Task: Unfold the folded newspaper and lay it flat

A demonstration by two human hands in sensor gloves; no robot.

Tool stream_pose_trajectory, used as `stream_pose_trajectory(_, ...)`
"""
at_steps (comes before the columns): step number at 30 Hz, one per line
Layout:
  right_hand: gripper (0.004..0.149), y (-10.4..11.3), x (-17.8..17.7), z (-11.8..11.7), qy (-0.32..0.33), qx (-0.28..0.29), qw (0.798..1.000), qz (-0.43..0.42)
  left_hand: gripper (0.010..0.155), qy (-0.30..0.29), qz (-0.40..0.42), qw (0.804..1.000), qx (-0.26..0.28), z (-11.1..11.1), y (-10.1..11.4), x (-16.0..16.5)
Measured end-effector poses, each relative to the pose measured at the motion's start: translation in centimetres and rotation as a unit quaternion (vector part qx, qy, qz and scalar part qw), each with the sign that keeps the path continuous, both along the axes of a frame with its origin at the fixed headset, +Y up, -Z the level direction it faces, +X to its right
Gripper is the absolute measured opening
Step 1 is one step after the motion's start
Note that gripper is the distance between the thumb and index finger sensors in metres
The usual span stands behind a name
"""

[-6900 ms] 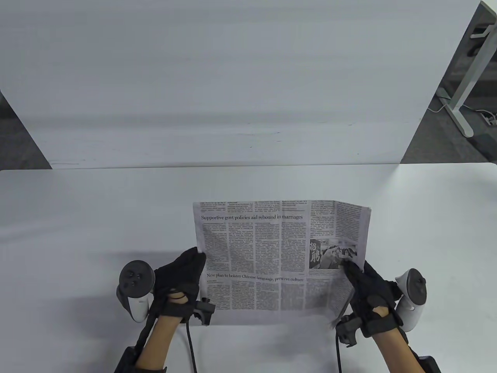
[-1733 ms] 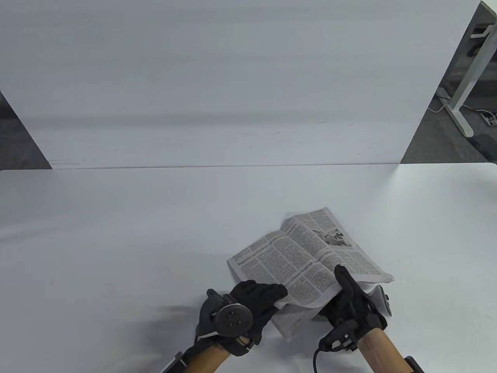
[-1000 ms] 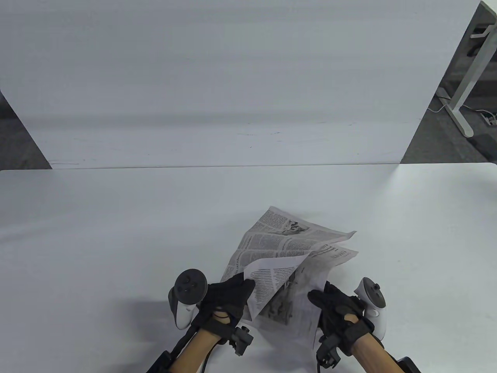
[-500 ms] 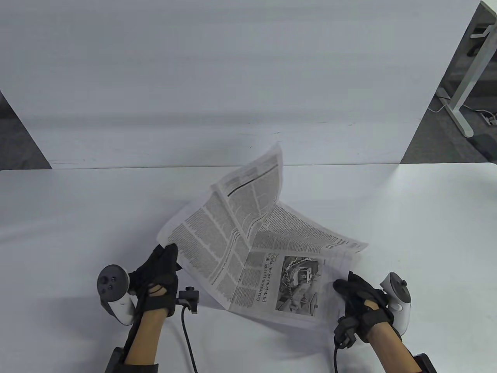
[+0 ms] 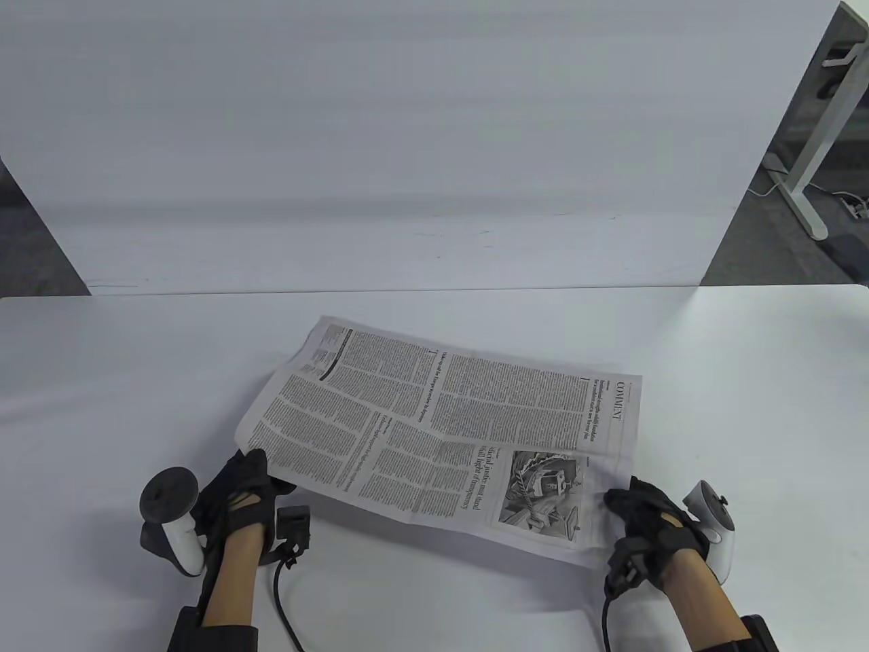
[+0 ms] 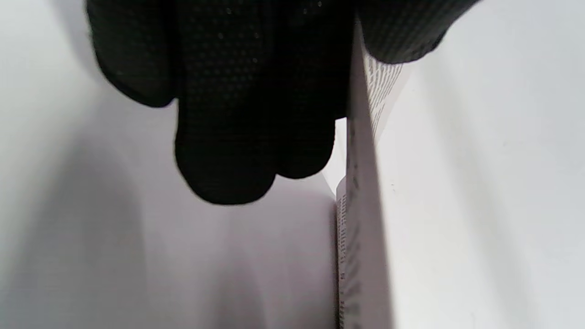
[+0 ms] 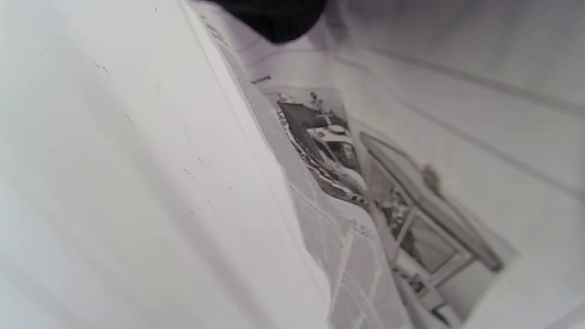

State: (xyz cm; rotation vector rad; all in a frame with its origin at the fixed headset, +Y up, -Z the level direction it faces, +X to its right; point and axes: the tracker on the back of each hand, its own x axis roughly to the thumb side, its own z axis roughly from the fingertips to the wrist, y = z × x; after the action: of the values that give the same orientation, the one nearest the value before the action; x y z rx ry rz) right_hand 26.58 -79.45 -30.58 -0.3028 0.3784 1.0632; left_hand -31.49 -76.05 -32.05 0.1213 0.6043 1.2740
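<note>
Pinching opposite edges, left hand (image 5: 243, 492) and right hand (image 5: 653, 528) grip creased, thin newspaper (image 5: 441, 424) — opened out.

The newspaper (image 5: 448, 435) is opened into one wide printed sheet, slightly creased, spread near the table's front.

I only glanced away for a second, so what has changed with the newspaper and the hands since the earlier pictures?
The newspaper went from folded and crumpled to opened out into one wide sheet. The left hand moved out leftward, holding the sheet's left corner; the right hand moved rightward, holding the right edge. The white table and backboard stayed as they were.
</note>
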Motion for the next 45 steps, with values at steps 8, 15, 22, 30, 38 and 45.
stream_pose_trajectory(8, 0.056, 0.6, -1.0, 0.1, -0.021, 0.018, 0.998, -0.057, 0.065, -0.077, 0.147, 0.986, -0.027, -0.3, -2.3, 4.2)
stream_pose_trajectory(15, 0.057, 1.1, -2.3, 0.7, -0.024, 0.030, 0.996, -0.078, 0.074, -0.174, 0.171, 0.968, -0.064, -0.1, -2.9, 8.9)
stream_pose_trajectory(22, 0.057, 1.4, -3.9, 1.2, -0.011, 0.043, 0.996, -0.076, 0.084, -0.243, 0.223, 0.942, -0.059, 0.5, -3.2, 12.7)
stream_pose_trajectory(30, 0.057, 1.4, -5.4, 1.8, 0.003, 0.046, 0.996, -0.076, 0.072, -0.264, 0.225, 0.937, -0.031, 0.4, -3.0, 13.6)
stream_pose_trajectory(38, 0.067, 1.3, -5.0, 1.7, -0.006, 0.036, 0.998, -0.054, 0.064, -0.240, 0.198, 0.950, -0.019, -0.1, -2.4, 12.6)
stream_pose_trajectory(45, 0.065, 2.7, -0.1, 1.4, -0.120, 0.068, 0.982, 0.127, 0.062, -0.214, 0.184, 0.959, -0.032, -0.6, -2.3, 9.9)
